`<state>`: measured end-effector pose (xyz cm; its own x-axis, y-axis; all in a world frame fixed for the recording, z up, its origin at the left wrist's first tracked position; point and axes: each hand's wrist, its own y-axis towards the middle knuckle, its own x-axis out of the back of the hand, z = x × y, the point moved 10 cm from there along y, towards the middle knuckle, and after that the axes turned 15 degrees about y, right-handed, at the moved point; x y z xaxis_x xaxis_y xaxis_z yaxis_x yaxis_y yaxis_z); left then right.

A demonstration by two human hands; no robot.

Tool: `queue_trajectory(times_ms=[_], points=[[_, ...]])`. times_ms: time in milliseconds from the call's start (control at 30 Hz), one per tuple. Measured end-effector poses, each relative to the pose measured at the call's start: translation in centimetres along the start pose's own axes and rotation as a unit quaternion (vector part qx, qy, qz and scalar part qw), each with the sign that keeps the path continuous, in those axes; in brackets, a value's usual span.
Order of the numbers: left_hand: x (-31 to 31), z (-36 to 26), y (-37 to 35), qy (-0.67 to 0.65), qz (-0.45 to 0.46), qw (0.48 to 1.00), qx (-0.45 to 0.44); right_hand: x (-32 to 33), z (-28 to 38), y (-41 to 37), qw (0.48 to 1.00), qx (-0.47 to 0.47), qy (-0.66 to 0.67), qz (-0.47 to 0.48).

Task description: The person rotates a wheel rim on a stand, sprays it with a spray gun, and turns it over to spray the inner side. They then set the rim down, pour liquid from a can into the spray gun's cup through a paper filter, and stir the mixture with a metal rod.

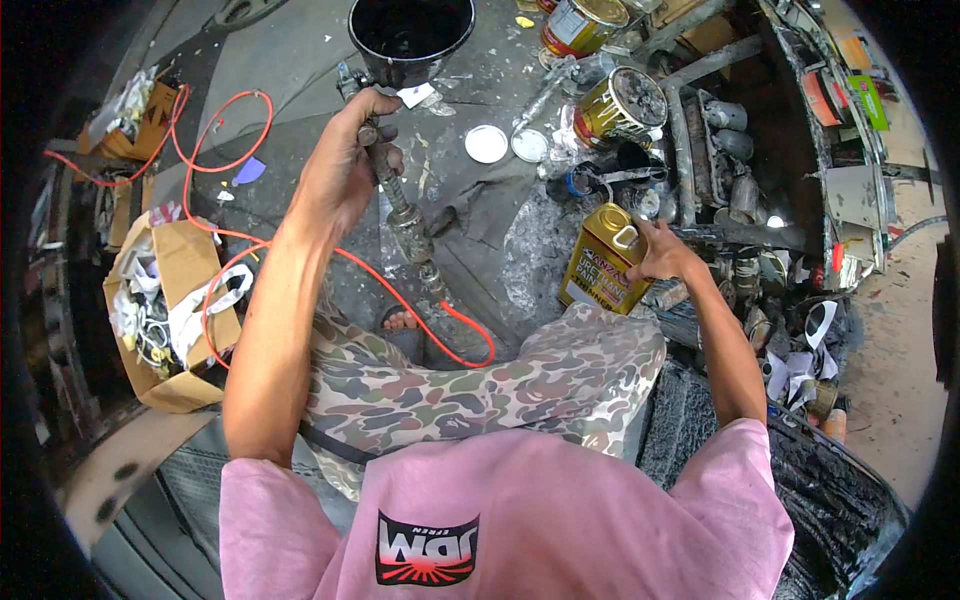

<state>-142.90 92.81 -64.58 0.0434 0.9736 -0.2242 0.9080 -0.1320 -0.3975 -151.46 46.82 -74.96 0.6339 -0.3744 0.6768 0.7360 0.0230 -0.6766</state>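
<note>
My left hand (348, 160) is wrapped round a paint-caked spray gun (405, 215), held up over the floor. A red air hose (468, 325) joins the gun's lower end. To the right, my right hand (662, 255) grips the upper side of a yellow metal thinner can (600, 265), which stands slightly tilted beside my right knee. The can's label has red and dark lettering. Beyond the gun's head sits a black bucket (412, 72) with dark contents. Part of the gun's handle is hidden by my left fingers.
Paint-streaked cans (625, 105), dark cups (575, 182) and white lids (487, 144) stand or lie ahead on the right. A cluttered metal rack (690, 150) runs along that side. On the left, a cardboard box (190, 265) holds rubbish, and the hose loops across the floor.
</note>
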Motion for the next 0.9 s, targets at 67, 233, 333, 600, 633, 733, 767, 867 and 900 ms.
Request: queue_trajectory(times_ms=[67,233,333,600,633,733,767,867,900], points=[[0.1,0.1,0.1,-0.004,0.003,1.0,0.002,-0.1,-0.3,0.1,1.0,0.0,0.008,-0.003],[0.1,0.2,0.6,0.004,0.01,1.0,-0.002,0.2,0.7,-0.4,1.0,-0.021,0.002,0.001],[-0.1,0.2,0.6,0.011,0.02,1.0,-0.002,0.1,0.6,-0.2,1.0,-0.018,-0.003,0.006],[-0.3,-0.1,0.4,0.016,0.027,0.999,-0.011,0.0,0.2,0.0,1.0,-0.016,-0.009,-0.003],[-0.3,-0.1,0.4,0.017,0.023,1.0,-0.012,0.1,0.2,-0.1,1.0,-0.022,0.002,-0.004],[-0.1,0.0,0.5,0.013,0.024,1.0,-0.014,-0.1,0.4,0.0,0.999,-0.024,-0.026,-0.002],[-0.2,-0.1,0.5,0.01,0.03,0.999,-0.014,-0.1,0.4,0.1,0.999,-0.024,-0.026,-0.001],[-0.2,-0.4,0.3,0.012,0.026,0.999,-0.015,-0.2,0.0,0.5,1.0,-0.019,-0.013,0.001],[-0.1,-0.3,0.3,0.012,0.025,1.0,-0.015,-0.3,-0.2,0.7,1.0,-0.022,-0.016,0.001]])
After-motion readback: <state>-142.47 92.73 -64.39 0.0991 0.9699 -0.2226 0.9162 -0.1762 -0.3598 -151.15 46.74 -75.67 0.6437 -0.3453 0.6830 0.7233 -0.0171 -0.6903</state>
